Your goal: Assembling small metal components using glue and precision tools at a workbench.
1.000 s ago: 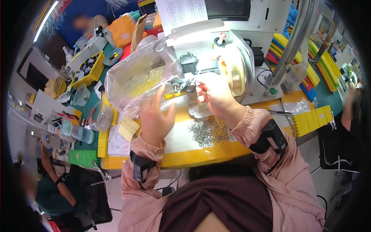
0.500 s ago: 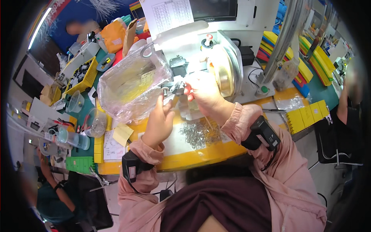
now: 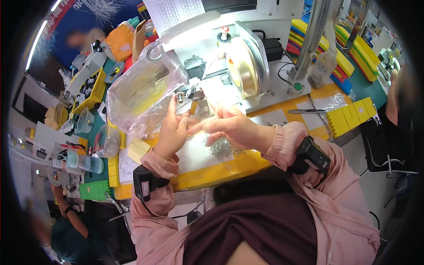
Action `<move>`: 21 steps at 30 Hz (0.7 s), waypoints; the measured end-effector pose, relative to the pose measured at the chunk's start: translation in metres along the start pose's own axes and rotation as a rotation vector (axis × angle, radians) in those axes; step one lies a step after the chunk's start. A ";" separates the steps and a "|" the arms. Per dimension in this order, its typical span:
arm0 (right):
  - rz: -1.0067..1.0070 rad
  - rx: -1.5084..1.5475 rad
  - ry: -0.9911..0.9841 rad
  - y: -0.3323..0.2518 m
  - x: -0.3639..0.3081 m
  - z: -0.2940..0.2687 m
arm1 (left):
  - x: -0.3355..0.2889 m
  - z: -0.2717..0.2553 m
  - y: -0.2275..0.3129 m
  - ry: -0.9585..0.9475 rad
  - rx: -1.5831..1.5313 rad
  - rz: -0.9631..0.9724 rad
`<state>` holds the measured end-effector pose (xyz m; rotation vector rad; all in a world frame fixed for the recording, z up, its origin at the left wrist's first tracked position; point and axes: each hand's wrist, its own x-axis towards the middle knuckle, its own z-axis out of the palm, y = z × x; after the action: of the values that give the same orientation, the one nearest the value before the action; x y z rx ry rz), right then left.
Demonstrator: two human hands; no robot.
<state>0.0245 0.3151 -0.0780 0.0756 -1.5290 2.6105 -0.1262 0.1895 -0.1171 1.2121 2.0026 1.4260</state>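
My left hand (image 3: 173, 134) is beside the bench machine (image 3: 223, 79), index finger stretched up to a small round metal knob (image 3: 179, 96) and seeming to touch it. The other fingers are loosely apart. My right hand (image 3: 238, 128) is just to the right, its fingers pointing left and nearly meeting the left hand. A thin, pale stick-like tool (image 3: 214, 108) rises from between its fingers; its exact kind is unclear. Below the right hand, a pile of small silvery wire-like parts (image 3: 222, 149) lies on white paper. A golden spool (image 3: 244, 68) stands on the machine, under a bright lamp.
A plastic-wrapped clear bin (image 3: 143, 95) stands left of the machine. Clear cups (image 3: 107, 140) and a yellow basket (image 3: 91, 92) are farther left. To the right lie a pen-like tool (image 3: 306, 111) and yellow bins (image 3: 352, 116). Other people sit on both sides.
My right hand has come down and toward me from the machine, its fingers now pointing left by the left hand. The left hand stays by the knob. The whole view has shifted slightly.
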 end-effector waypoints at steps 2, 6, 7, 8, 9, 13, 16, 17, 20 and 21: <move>0.022 -0.036 -0.045 0.003 0.001 -0.001 | 0.004 -0.002 0.005 -0.046 -0.153 -0.056; 0.044 -0.074 -0.089 -0.005 0.000 -0.003 | 0.002 0.004 0.007 -0.065 -0.372 -0.091; 0.031 -0.102 -0.048 -0.004 0.001 -0.002 | -0.002 0.005 0.007 -0.061 -0.370 -0.096; 0.034 -0.097 -0.051 -0.004 0.001 -0.001 | -0.006 0.007 0.008 -0.037 -0.317 -0.077; 0.024 -0.218 0.014 -0.004 0.000 0.000 | -0.010 0.008 0.009 -0.015 -0.264 -0.058; -0.211 -0.458 0.164 0.004 -0.041 0.021 | -0.033 0.013 0.043 0.115 -0.056 -0.037; -0.340 -0.394 -0.025 0.000 -0.083 0.032 | -0.043 0.029 0.080 0.215 -0.061 0.044; -0.429 -0.566 -0.041 0.006 -0.092 0.030 | -0.039 0.033 0.089 0.118 0.079 0.091; -0.395 -0.618 -0.081 0.004 -0.106 0.035 | -0.007 0.057 0.094 0.016 0.189 0.213; -0.389 -0.625 -0.090 0.005 -0.105 0.035 | 0.004 0.066 0.096 -0.012 0.203 0.161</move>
<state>0.1277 0.2743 -0.0760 0.3897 -2.0399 1.7764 -0.0409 0.2398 -0.0558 1.4948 2.1241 1.3068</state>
